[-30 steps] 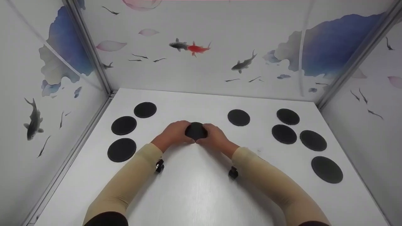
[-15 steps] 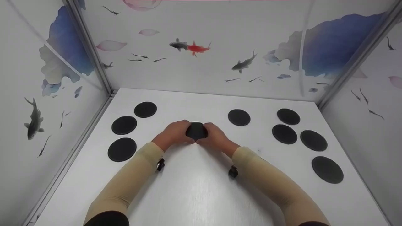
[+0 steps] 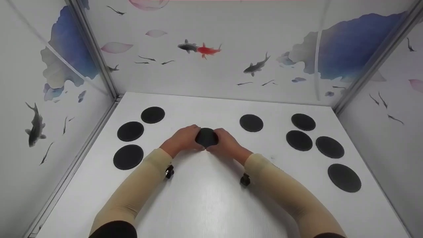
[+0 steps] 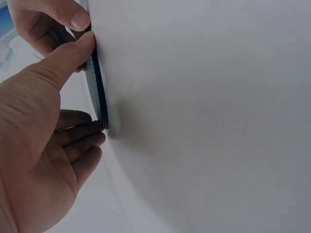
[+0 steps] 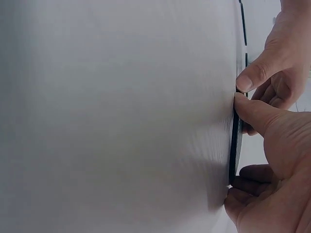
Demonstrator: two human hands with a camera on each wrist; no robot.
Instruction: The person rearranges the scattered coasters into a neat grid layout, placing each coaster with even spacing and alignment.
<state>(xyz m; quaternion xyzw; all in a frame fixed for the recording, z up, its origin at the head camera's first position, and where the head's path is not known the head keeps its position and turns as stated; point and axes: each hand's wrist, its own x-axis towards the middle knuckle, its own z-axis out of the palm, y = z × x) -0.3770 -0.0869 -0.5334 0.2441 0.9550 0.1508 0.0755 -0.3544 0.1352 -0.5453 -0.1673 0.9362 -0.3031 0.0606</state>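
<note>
We see the left hand (image 3: 185, 138) and right hand (image 3: 226, 143) grasping the black disc (image 3: 207, 137) from opposite sides, fingers curved about its rim and thumb tips close together at its near edge. We find this disc flat over the middle of the white table (image 3: 198, 201). Both forearms, in beige sleeves (image 3: 132, 188), extend forward and converge on it.
</note>
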